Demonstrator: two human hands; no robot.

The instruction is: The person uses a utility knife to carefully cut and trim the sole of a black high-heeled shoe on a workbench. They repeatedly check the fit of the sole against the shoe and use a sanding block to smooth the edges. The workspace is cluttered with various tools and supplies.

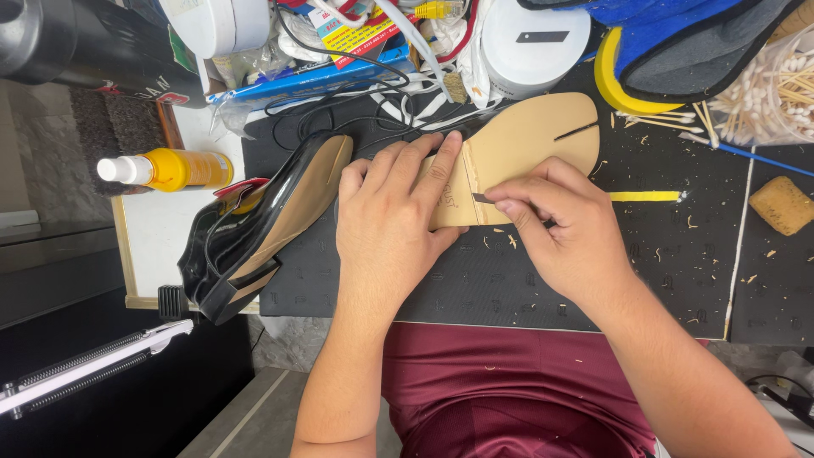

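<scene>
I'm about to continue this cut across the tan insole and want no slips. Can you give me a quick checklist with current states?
1. Left hand pressing flat on the insole: ok.
2. Blade tip seated on the cut line in the right hand: ok.
3. Left fingertips away from the blade: not ok, the nearest finger lies right beside it.
4. Black cutting mat under the whole insole: ok.
5. Black shoe apart from the cutting spot: ok.
6. Blade sharpness: cannot tell.
</scene>
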